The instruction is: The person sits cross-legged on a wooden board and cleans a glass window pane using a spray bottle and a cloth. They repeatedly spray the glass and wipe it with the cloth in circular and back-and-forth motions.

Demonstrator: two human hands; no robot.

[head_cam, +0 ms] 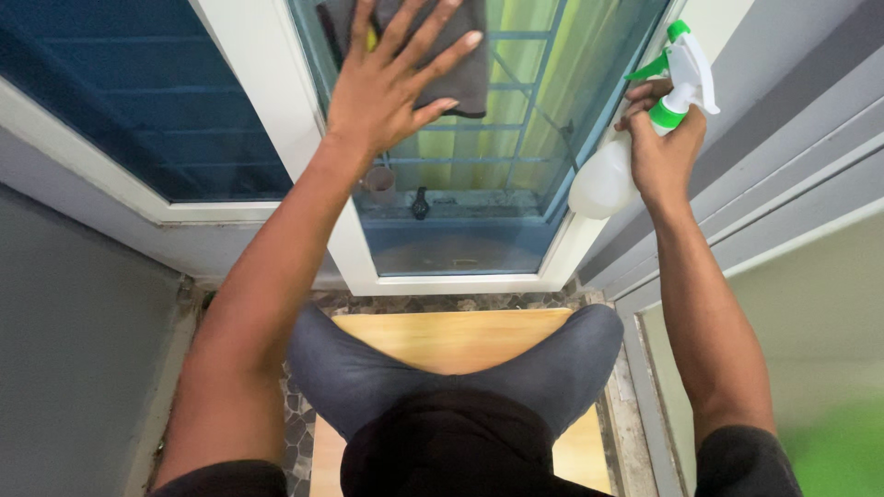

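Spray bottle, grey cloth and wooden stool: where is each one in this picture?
spray bottle [603, 184], head view, on its white body.
grey cloth [468, 78], head view, on its right part beside the fingers.
wooden stool [442, 336], head view, on its seat between the knees.

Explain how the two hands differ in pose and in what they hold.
The left hand is flat with fingers spread, pressing a grey cloth against the window glass; the right hand is closed around the neck of a white spray bottle with a green nozzle. The left hand touches the glass through the cloth; the right hand stays off it, beside the white frame. Both are raised, arms bare.
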